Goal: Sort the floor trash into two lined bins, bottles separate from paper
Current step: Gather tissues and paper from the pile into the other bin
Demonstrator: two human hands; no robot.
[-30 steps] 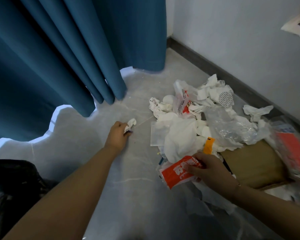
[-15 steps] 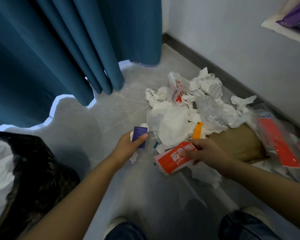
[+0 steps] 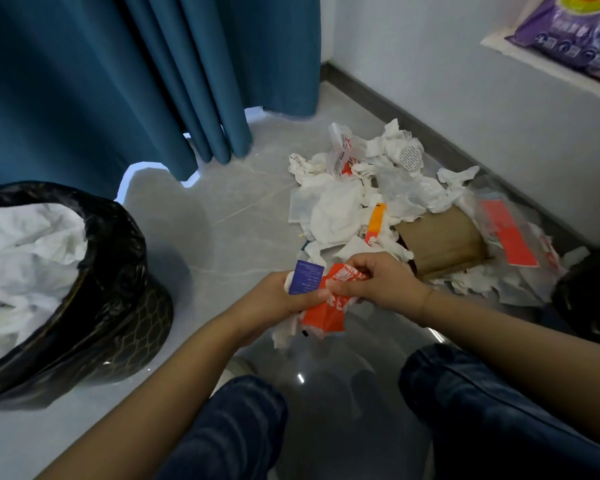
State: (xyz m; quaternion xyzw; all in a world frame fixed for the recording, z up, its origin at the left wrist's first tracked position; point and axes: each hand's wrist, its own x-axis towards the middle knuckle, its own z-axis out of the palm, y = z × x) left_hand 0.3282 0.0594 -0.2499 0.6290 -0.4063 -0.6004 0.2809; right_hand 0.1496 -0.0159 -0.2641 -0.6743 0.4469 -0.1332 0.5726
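Note:
My left hand (image 3: 274, 299) holds a small purple card (image 3: 305, 277) together with crumpled white tissue (image 3: 284, 336) that hangs below it. My right hand (image 3: 378, 280) grips an orange-and-white wrapper (image 3: 329, 306), which sits between both hands above the floor. A black-lined bin (image 3: 118, 289) at the left holds white paper. The trash pile (image 3: 361, 195) of tissues, clear plastic and wrappers lies on the floor ahead by the wall. A second black-lined bin (image 3: 589, 299) shows partly at the right edge.
Blue curtains (image 3: 118, 81) hang behind the left bin. A brown cardboard piece (image 3: 444, 244) and a red-labelled clear bag (image 3: 506, 233) lie in the pile. A purple package (image 3: 568, 32) rests on a ledge top right. My knees (image 3: 465, 393) are below.
Both hands lifted off the floor and came together in front of me, the left with the purple card and tissue, the right with the orange wrapper. The view pulled back, showing both bins.

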